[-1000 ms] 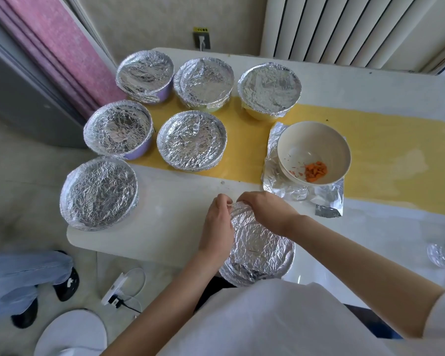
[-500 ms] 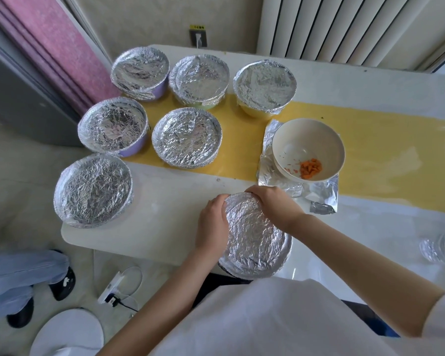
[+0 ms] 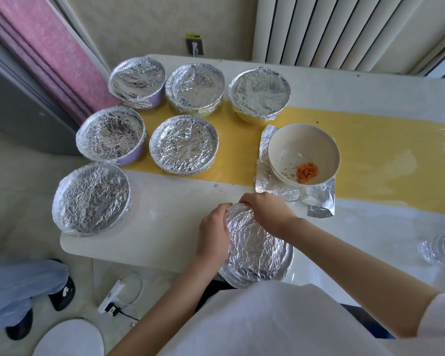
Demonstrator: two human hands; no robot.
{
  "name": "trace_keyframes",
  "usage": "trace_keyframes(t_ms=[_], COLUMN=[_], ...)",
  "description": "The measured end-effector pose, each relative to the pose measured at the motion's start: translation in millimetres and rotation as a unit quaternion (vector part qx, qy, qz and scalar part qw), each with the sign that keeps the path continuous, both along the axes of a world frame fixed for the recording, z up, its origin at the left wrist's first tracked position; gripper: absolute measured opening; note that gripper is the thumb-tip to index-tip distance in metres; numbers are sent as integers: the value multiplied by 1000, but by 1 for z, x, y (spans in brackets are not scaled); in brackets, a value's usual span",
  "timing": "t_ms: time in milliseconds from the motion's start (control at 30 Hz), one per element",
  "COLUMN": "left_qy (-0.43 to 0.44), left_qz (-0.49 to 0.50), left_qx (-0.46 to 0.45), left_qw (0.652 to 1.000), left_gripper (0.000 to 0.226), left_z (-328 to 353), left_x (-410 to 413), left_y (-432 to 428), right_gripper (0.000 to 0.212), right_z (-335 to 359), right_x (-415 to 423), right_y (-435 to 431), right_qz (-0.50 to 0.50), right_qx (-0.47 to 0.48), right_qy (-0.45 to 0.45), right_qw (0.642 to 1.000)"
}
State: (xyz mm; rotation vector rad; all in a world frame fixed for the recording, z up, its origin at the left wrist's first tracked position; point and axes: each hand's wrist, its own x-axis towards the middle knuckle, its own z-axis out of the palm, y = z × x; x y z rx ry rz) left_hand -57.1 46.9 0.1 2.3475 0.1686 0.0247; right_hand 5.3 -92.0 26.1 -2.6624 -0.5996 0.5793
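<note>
Two hands grip the foil-covered dish (image 3: 257,250) at the table's (image 3: 165,214) near edge. The left hand (image 3: 212,232) curls around its left rim, and the right hand (image 3: 266,213) bends its fingers over the far rim. Just beyond, an uncovered bowl (image 3: 303,140) holding orange bits (image 3: 306,172) sits on a foil sheet (image 3: 321,199). Six foil-covered bowls (image 3: 184,145) stand farther left.

A lived-in room of a home, I'd say, turned over to food prep: a ribbed white radiator (image 3: 332,29) against the wall; a pink curtain (image 3: 49,52) at the side; a wall socket (image 3: 194,46); a glossy bench (image 3: 165,214) with a yellow runner (image 3: 383,160) (foil-capped bowls (image 3: 184,145) crowd it); a power strip (image 3: 111,296) on the floor (image 3: 16,176).
</note>
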Motion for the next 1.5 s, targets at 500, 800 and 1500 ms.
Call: trace_keyframes(t_ms=[500,800,1500], left_qy=[15,16,7], left_qz=[39,32,-15], left_qx=[2,-6,-21], left_qw=[999,999,1000], left_gripper=[26,9,25], left_z=[-1,-1,-1], left_x=[-5,-7,5], left_y=[-1,0,-6], right_gripper=[30,37,29], right_z=[-10,-1,-11], right_x=[5,2,-1], right_y=[5,14,-20], right_qz=[49,78,-61], right_qx=[4,-36,70], right_qy=[-19,-15,28], right_qw=[999,996,995])
